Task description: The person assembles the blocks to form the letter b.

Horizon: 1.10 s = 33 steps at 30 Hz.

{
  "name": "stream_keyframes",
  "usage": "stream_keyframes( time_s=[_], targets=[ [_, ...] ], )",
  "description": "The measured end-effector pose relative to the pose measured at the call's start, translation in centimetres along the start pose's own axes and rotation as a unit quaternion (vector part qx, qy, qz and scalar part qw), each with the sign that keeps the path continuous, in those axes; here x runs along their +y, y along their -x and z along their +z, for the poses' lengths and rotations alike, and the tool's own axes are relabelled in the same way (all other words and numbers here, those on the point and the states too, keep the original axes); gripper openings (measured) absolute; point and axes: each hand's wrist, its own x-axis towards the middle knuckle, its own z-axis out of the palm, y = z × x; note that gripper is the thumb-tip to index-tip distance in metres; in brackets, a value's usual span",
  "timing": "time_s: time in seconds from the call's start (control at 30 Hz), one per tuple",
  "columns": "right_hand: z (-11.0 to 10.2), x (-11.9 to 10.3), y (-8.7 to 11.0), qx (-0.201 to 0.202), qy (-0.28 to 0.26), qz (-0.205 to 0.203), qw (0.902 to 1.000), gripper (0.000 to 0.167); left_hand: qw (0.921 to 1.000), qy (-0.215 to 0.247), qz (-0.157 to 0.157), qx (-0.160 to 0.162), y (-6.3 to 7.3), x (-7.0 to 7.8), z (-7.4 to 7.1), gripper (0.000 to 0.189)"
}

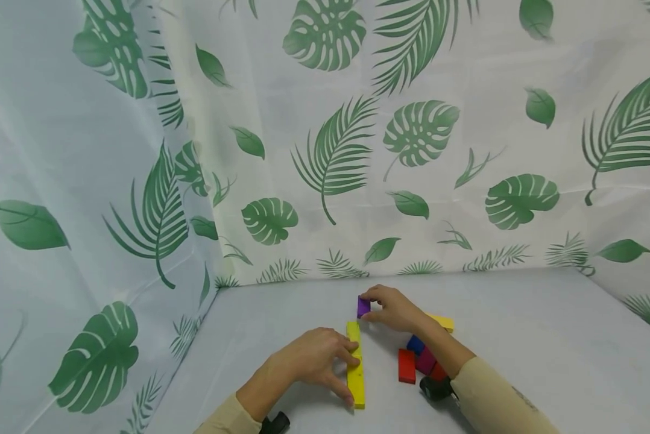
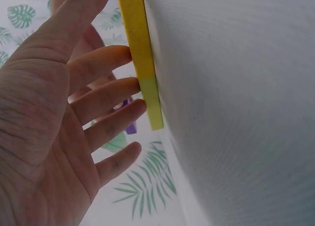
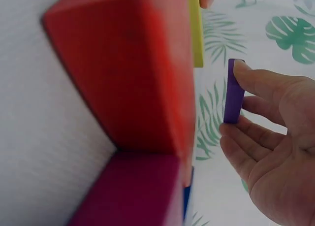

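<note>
Two yellow blocks (image 1: 356, 380) lie end to end in a row on the table. My left hand (image 1: 316, 358) rests against the row's left side, fingers spread and fairly straight. In the left wrist view, several fingertips (image 2: 135, 83) touch the yellow side faces, around where a deeper yellow block (image 2: 138, 34) meets a paler one (image 2: 151, 103). Beyond the row's far end, a purple block (image 1: 363, 307) is pinched between thumb and fingers of my right hand (image 1: 392, 308). The right wrist view shows the purple block (image 3: 234, 95) held by its ends, off to one side of the palm.
Right of the row, a red block (image 1: 406, 366) lies beside a cluster with a blue block (image 1: 415, 345), a magenta block (image 1: 425, 360) and another yellow block (image 1: 443, 322). My right forearm passes over part of it. Leaf-patterned sheets (image 1: 336, 181) hang behind and left of the white table (image 1: 520, 337).
</note>
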Motion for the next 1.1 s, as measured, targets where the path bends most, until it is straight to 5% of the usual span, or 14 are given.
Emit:
stream_keyframes(
  time_s=[0.5,1.1],
  targets=[
    [0.3,-0.5,-1.6,0.000,-0.002,-0.027,0.9996,0.048,0.9999,-0.005,0.009,0.011,0.1,0.1,0.0,0.070],
    [1.8,-1.2,-2.8,-0.019,-0.015,0.061,0.9978,0.046,0.9999,0.007,0.010,0.007,0.1,0.0,-0.1,0.068]
  ],
)
